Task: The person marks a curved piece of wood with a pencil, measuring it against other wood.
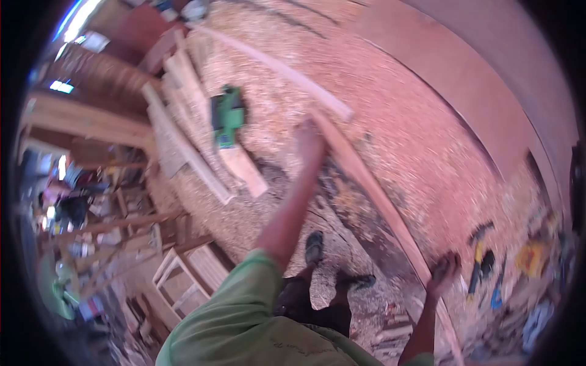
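A long, narrow wooden plank [372, 188] slants from upper middle to lower right in front of me, over a dark, rough timber [360, 222]. My left hand [310, 139] is at the plank's far end, its fingers closed on the edge and slightly blurred. Lower right, my right hand [444, 274] grips the same plank with fingers curled over its side. A hammer [481, 235] and a yellow-handled tool [476, 271] lie to the right of that hand.
Wood shavings cover the ground. A green power tool [229, 116] rests on boards [244, 171] at left. Another long strip [281, 67] lies beyond. A large sheet [452, 79] stands at upper right. A wooden frame [177, 277], a blue-handled tool [497, 296] and a person [58, 189] are also visible.
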The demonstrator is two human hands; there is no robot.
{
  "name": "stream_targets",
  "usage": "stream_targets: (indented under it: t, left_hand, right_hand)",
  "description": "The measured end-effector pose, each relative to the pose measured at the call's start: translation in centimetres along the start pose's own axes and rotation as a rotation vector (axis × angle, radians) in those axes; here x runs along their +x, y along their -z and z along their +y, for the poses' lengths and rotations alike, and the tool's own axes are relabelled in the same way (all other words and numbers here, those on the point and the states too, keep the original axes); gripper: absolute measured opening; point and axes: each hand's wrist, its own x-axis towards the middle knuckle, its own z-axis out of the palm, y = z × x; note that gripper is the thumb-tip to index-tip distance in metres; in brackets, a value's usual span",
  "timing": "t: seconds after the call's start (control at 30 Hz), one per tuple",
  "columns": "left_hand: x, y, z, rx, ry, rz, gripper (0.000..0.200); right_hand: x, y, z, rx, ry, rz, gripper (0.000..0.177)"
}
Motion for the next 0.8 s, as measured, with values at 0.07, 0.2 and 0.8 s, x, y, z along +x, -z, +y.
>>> stream_targets:
  t: [0.07, 0.2, 0.8]
  left_hand:
    - [1.3, -2.3, 2.2, 0.104, 0.126, 0.064, 0.080]
    - [0.5, -4.9, 3.6, 0.094, 0.270, 0.173, 0.075]
    - [2.1, -3.8, -0.4, -0.199, -0.034, 0.309, 0.058]
  right_hand:
    - [-0.9, -1.0, 0.7, 0.302, -0.156, -0.013, 0.043]
    - [-0.1, 0.0, 0.4, -0.066, -0.019, -0.032, 0.039]
    - [0.1, -0.5, 0.0, -0.066, -0.032, -0.013, 0.039]
